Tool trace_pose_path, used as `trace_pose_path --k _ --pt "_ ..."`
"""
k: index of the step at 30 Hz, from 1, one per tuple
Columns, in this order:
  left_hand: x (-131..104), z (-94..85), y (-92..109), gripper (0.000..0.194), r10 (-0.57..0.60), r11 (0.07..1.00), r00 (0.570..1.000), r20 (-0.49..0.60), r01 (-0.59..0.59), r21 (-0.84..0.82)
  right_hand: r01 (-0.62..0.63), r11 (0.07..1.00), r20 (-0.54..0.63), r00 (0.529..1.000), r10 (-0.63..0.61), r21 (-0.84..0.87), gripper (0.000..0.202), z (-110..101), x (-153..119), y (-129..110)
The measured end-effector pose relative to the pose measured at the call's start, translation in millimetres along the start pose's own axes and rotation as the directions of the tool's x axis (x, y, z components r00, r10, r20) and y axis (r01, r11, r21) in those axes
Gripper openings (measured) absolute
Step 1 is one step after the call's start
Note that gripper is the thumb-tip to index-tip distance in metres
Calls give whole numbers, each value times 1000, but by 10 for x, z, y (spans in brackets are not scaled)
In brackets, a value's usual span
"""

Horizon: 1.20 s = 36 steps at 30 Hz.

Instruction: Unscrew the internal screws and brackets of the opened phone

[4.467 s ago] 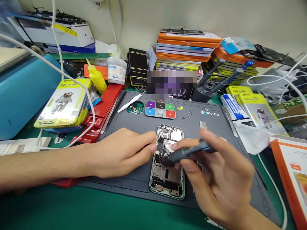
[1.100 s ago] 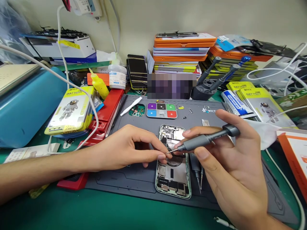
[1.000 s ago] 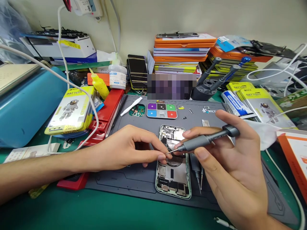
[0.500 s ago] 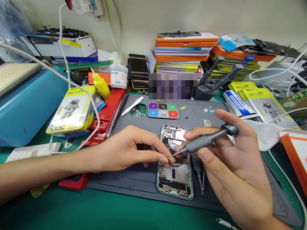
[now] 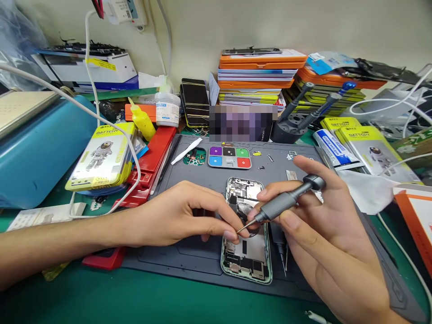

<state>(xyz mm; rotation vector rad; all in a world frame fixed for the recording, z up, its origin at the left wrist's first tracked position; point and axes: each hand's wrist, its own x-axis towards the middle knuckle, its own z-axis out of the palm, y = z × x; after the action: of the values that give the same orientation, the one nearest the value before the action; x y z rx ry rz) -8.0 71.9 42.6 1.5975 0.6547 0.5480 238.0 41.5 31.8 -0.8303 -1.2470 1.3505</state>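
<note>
An opened phone [image 5: 248, 252] with bare inner parts lies on the dark grey mat [image 5: 168, 256]. Over its middle, my left hand [image 5: 199, 216] has thumb and fingers pinched at the tip of a screwdriver; whether a small part sits between them is too small to tell. My right hand [image 5: 324, 234] is closed round the grey screwdriver [image 5: 280, 204], which slants down to the left, its tip at my left fingertips. Partly behind my right hand, another thin tool [image 5: 279, 243] lies beside the phone.
Behind the phone lies a tray with coloured squares [image 5: 230, 157], near a white spudger [image 5: 187, 150]. Battery boxes [image 5: 103, 155] and a red holder [image 5: 148, 166] stand left. A tool stand [image 5: 290, 128] is back right; a white cable [image 5: 130, 139] loops at left.
The screwdriver and my right hand have shifted slightly left and down, with the tip a little lower. My left fingertips have also dropped slightly and still pinch at the tip.
</note>
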Motion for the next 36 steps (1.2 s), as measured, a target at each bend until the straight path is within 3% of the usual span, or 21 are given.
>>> trace_pose_path --k 8,12,15,21,28,36 --pt "7 -7 19 17 -8 999 999 45 6 49 -31 996 80 996 25 82 46 -38 51 12" --pt "30 5 -8 17 16 984 995 95 -32 176 49 998 78 996 -46 -37 46 -31 10 -1" --pt "31 17 -34 21 7 958 1000 13 -10 287 184 971 55 983 -177 -152 55 -25 -57 0" --pt "19 19 -51 22 -39 946 993 -109 72 317 388 843 76 918 -389 -374 68 -47 -69 23" --pt "27 14 -82 22 -76 921 991 -108 112 374 504 725 233 863 -448 -469 79 -33 -29 102" --pt "26 16 -64 22 -78 920 993 -88 105 376 534 696 291 845 -448 -480 80 -19 -7 148"
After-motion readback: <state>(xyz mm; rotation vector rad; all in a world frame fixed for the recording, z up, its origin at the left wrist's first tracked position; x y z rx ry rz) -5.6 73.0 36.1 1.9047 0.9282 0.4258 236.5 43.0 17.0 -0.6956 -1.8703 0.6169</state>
